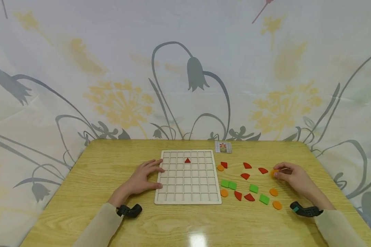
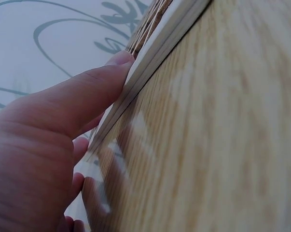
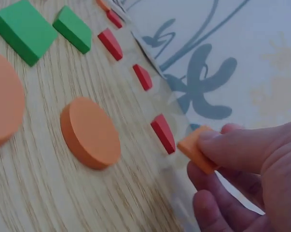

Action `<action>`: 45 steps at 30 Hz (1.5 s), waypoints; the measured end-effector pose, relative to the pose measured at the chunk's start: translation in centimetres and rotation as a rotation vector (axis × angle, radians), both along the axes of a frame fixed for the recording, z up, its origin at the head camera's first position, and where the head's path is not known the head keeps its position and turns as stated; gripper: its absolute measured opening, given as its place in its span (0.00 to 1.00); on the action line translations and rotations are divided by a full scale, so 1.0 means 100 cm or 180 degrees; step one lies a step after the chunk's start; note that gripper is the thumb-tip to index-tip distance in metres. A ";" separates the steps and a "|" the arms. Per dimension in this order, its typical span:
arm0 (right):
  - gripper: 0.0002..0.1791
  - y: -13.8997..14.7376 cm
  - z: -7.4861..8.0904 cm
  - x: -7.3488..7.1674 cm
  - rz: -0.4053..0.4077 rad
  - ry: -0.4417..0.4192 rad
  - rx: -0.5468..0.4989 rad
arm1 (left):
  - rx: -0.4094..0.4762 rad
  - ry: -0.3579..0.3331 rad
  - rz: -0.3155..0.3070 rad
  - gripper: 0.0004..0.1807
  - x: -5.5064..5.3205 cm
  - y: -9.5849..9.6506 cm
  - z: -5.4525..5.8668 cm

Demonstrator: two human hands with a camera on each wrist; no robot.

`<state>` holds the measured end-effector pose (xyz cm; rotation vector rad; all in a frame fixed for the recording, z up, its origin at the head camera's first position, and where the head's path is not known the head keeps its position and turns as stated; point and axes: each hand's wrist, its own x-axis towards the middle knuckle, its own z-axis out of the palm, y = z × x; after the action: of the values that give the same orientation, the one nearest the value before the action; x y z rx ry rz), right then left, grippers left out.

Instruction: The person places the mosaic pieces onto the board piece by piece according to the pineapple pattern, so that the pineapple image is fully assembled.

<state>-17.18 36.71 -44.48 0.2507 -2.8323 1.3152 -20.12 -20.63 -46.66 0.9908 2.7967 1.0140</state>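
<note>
My left hand (image 1: 143, 177) rests along the left edge of a pale square grid board (image 1: 188, 188), fingers extended, with the thumb (image 2: 104, 79) against the rim. One red triangle (image 1: 187, 160) sits in a cell near the board's top. At the right of the table, my right hand (image 1: 293, 177) pinches a small orange piece (image 3: 192, 145) between thumb and fingers, and the thumb hides part of it. Close by lie a red quarter-round piece (image 1: 263, 170) and an orange disc (image 1: 274, 192).
Between board and right hand are scattered several red quarter-rounds (image 1: 247, 165), green squares (image 1: 254, 188) and orange discs (image 1: 224, 192). A small printed card (image 1: 223, 147) lies beyond the board's top right corner. A flower-patterned curtain (image 1: 185, 103) hangs behind the wooden table (image 1: 160, 223).
</note>
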 end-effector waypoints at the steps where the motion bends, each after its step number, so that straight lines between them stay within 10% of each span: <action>1: 0.13 -0.002 0.001 0.000 -0.0042 0.0038 -0.0004 | -0.0007 0.0001 0.0001 0.27 0.000 0.000 0.000; 9: 0.10 -0.026 0.007 -0.009 -0.0020 0.0482 -0.0016 | -0.0008 0.0008 0.0003 0.27 -0.001 0.000 -0.001; 45: 0.08 -0.254 -0.023 -0.074 0.0811 0.0235 -0.0718 | 0.0001 0.0001 0.0049 0.27 -0.002 0.000 -0.004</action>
<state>-24.54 11.35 -46.82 0.6574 -2.6281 1.6173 -20.33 -20.58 -47.03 0.9708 2.8088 1.0164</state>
